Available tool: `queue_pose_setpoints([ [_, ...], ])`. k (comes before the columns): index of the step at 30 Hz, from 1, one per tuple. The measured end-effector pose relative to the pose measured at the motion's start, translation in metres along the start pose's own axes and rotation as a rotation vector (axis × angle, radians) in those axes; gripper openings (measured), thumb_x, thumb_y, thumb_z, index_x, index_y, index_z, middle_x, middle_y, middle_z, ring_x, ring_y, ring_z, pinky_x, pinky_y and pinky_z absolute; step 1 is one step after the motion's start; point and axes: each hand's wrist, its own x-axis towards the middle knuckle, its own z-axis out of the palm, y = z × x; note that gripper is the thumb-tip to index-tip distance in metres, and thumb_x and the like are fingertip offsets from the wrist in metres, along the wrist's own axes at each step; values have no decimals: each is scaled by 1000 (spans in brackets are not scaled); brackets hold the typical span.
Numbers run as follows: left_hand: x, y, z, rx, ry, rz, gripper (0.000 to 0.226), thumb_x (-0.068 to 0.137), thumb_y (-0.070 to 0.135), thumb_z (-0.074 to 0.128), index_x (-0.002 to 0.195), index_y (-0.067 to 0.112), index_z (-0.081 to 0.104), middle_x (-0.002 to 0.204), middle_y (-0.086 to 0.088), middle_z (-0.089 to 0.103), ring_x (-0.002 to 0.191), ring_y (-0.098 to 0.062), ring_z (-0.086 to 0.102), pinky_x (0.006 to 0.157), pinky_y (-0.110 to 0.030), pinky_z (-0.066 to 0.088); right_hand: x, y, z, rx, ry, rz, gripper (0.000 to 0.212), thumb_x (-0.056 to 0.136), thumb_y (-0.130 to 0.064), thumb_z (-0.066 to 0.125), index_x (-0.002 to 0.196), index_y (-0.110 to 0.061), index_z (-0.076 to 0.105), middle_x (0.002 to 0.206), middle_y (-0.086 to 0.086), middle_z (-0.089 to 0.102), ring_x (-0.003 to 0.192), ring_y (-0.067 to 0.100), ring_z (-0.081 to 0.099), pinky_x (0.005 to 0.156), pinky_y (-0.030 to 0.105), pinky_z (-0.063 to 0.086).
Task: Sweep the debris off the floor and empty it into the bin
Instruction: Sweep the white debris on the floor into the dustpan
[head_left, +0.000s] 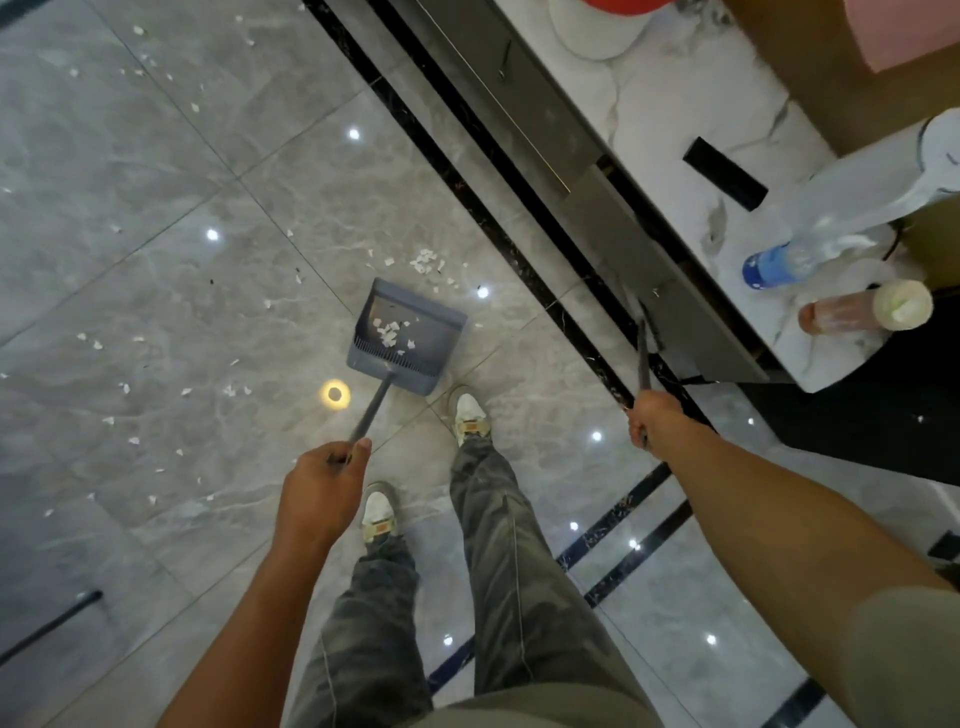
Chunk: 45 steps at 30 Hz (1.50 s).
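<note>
— Where's the dustpan?

— The blue-grey dustpan (408, 338) sits on the grey tiled floor (156, 171), just at twelve o'clock from the person's forward shoe (470, 415). The left hand (324, 480) is clenched around the top of its long handle (371, 410).

— And the debris?

— Some white scraps (387, 332) lie inside the pan. A small cluster (427, 262) sits on the floor just beyond its open mouth, at about twelve o'clock from it, and loose bits (124, 387) are scattered out toward nine and ten o'clock.

— The broom?

— The right hand (652, 421) grips the broom handle (644, 364), fist closed on it. The handle runs up toward twelve o'clock, against the dark cabinet front (its head is blurred, hard to make out).

— Anything on the bench?

— The white marbled bench (675, 119) at two o'clock carries a blue-capped bottle (789, 257) and an orange bottle (862, 312), both lying close together.
</note>
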Motion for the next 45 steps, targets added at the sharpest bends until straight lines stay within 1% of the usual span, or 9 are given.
queue_pose_setpoints([
  [6, 3, 51, 38, 129, 63, 26, 49, 107, 43, 49, 63, 21, 55, 59, 0, 55, 58, -16, 53, 61, -31, 40, 23, 29, 8, 249, -174, 385, 38, 103, -33, 45, 69, -18, 46, 49, -2, 31, 27, 10, 26, 31, 12, 25],
  [10, 1, 68, 52, 140, 92, 24, 48, 107, 41, 49, 67, 18, 57, 63, -2, 56, 60, -16, 53, 64, -32, 41, -8, 39, 26, 256, -321, 286, 32, 105, -23, 32, 90, -10, 58, 38, -1, 34, 27, 10, 28, 29, 15, 26],
  [15, 1, 71, 54, 148, 111, 42, 44, 107, 43, 49, 80, 12, 64, 70, -4, 59, 65, -17, 55, 63, -31, 40, -25, 41, 13, 255, -416, 269, 36, 103, -20, 35, 72, -12, 50, 42, -1, 33, 30, 9, 24, 32, 15, 20],
  [21, 9, 69, 44, 113, 133, 45, 48, 106, 42, 50, 68, 14, 60, 60, -2, 56, 58, -18, 53, 55, -29, 38, -1, 40, -26, 77, -195, 148, 32, 102, -20, 37, 79, -9, 55, 40, 1, 40, 27, 11, 28, 33, 14, 21],
  [24, 13, 63, 38, 112, 120, 46, 49, 106, 43, 51, 66, 16, 58, 57, -3, 54, 55, -19, 51, 56, -31, 39, 13, 21, -37, 45, -167, 46, 32, 105, -16, 34, 74, -13, 43, 60, 5, 43, 30, 12, 39, 29, 18, 30],
  [33, -5, 16, 29, 91, 124, 26, 51, 106, 45, 50, 64, 17, 53, 55, -1, 50, 52, -16, 47, 53, -27, 35, -20, -23, 52, 14, -410, 114, 33, 101, -15, 24, 82, -10, 51, 43, -1, 32, 29, 10, 23, 37, 18, 21],
  [37, -11, -4, 19, 51, 154, 13, 50, 106, 46, 50, 65, 18, 54, 56, -3, 53, 53, -17, 50, 55, -28, 37, -45, -46, 84, -108, -467, 129, 41, 103, -25, 28, 63, -18, 37, 38, -2, 31, 27, 10, 24, 36, 17, 18],
  [41, -18, -22, 13, 95, 170, -7, 44, 105, 48, 50, 74, 19, 62, 60, 0, 58, 57, -16, 56, 55, -27, 39, -62, -76, 94, -318, -433, 36, 41, 102, -27, 31, 61, -22, 36, 42, -2, 30, 34, 10, 22, 56, 18, 15],
  [45, -20, -43, 9, 98, 201, -43, 41, 105, 49, 50, 86, 17, 69, 66, -1, 65, 62, -15, 63, 56, -28, 43, -76, -120, 101, -476, -304, -239, 37, 102, -16, 40, 65, -15, 43, 45, 5, 43, 32, 15, 34, 38, 16, 27],
])
